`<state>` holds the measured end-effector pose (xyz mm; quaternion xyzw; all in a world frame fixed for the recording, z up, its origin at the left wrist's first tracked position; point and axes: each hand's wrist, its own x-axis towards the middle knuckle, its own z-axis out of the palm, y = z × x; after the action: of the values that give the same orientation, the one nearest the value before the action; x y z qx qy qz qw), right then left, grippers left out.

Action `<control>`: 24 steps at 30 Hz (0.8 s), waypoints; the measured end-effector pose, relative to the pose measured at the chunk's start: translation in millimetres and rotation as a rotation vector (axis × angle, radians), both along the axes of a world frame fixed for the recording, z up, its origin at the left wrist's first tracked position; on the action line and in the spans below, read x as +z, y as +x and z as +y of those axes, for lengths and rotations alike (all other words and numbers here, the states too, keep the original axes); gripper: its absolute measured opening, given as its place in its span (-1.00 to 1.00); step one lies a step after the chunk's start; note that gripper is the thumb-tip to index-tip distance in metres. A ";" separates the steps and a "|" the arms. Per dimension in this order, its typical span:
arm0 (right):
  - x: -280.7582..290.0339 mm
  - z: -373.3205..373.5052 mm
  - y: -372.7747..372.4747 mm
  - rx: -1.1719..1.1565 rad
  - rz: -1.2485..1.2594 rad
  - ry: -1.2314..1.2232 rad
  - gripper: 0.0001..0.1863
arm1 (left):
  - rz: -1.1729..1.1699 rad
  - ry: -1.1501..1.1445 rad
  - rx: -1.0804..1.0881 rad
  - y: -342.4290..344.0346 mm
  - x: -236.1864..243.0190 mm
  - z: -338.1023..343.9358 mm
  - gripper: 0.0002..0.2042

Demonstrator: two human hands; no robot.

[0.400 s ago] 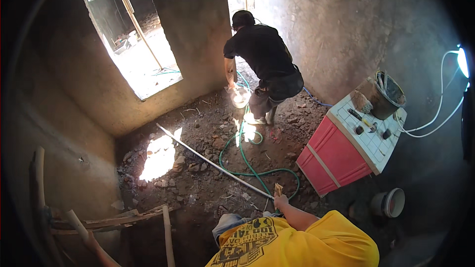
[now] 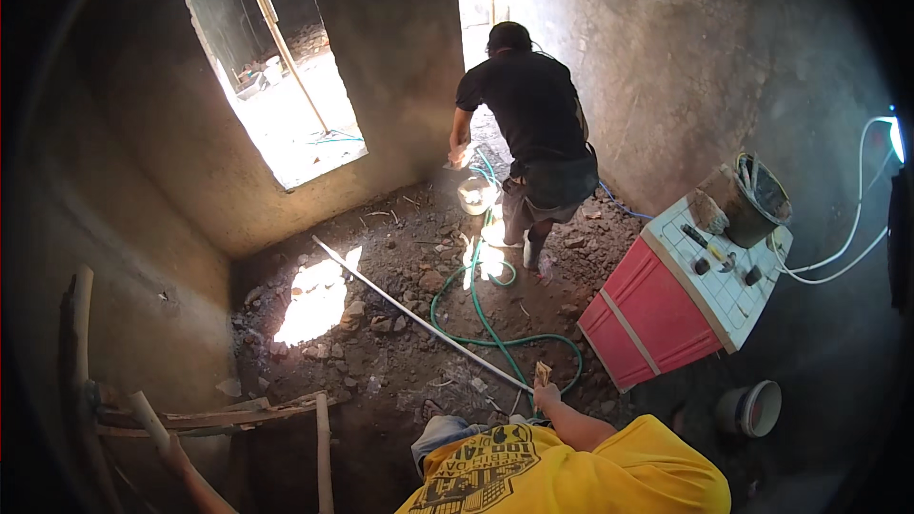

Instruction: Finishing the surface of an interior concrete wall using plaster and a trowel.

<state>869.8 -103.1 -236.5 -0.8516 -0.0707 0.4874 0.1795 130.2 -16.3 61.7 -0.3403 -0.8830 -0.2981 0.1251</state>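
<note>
At the far left, rough wooden poles (image 2: 323, 457) and bars form a frame in the shade of a grey-brown plastered wall (image 2: 152, 219). A reddish-brown length (image 2: 198, 487) runs from the lower edge up to one slanting pole; it is too dim to tell whether this is the person's left forearm, so the state of the left hand's fingers cannot be told. Farther right, a straight white pipe (image 2: 419, 317) lies slantwise over brown, stony ground (image 2: 381, 276), one end just beside the right hand. A co-worker in a black short-sleeved shirt (image 2: 528, 105) stoops in the bright doorway, one arm reaching over a round pale bucket (image 2: 474, 196). A looping green hose (image 2: 487, 324) trails from there toward the person.

At lower centre, the person's right hand (image 2: 546, 398) extends from a bright yellow printed shirt (image 2: 609, 476), fingers clamped on a small flat tan-brown thing (image 2: 542, 374) that sticks up from the grip; its kind is unclear.

To the right stands a pink-red panelled stand with a white tiled top (image 2: 700, 300), bearing a dark bucket (image 2: 766, 214) and small tools. A white bucket (image 2: 752, 409) lies tipped below it. White cables (image 2: 838, 262) lead to a glowing lamp (image 2: 896, 138) at the far right.
</note>
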 end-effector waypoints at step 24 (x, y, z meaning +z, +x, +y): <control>-13.3 -2.9 0.2 0.070 -0.035 0.074 -0.43 | 0.129 0.248 -0.110 -99.2 -57.3 1.4 -0.58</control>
<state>870.0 -106.0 -249.7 -0.8497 -0.1216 0.4756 0.1924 31.1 -14.9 4.4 -0.3887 -0.8095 -0.3888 0.2060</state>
